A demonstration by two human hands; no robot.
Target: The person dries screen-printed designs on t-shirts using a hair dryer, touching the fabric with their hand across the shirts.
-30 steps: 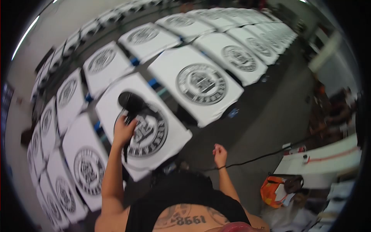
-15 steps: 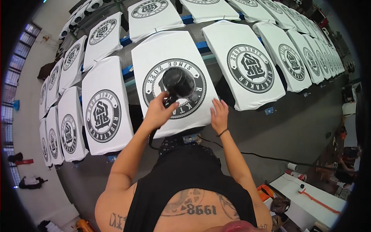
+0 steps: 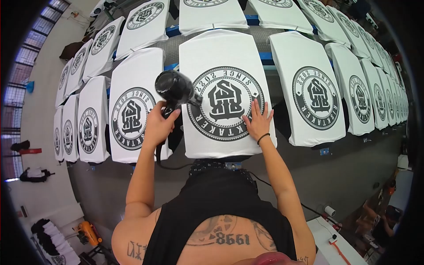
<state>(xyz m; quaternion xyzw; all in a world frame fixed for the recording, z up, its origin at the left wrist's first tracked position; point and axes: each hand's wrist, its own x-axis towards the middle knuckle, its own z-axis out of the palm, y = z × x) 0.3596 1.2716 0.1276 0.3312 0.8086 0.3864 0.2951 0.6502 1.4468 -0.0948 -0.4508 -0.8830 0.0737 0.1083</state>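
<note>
A black hair dryer (image 3: 173,87) is gripped by its handle in my left hand (image 3: 160,123), over the gap at the left edge of the middle white T-shirt (image 3: 221,48). Its nozzle points right, toward the shirt's round black print (image 3: 225,104), which reads SINCE 2022 and RISKTAKER around a central emblem. My right hand (image 3: 259,120) lies with fingers spread on the lower right of that print and holds nothing. The shirt is stretched flat over a board. From the dryer a cord (image 3: 160,161) hangs down past my left wrist.
More printed white T-shirts on boards stand close by at left (image 3: 134,66) and right (image 3: 304,53), in long rows. A blue rail (image 3: 266,57) runs behind them. A dark cable (image 3: 309,207) trails to the right. A white table (image 3: 324,240) and a person (image 3: 384,223) are at lower right.
The dryer has moved left, from over the middle of the print to the shirt's left edge. My right hand has come from the shirt's right edge onto the print. The view has shifted.
</note>
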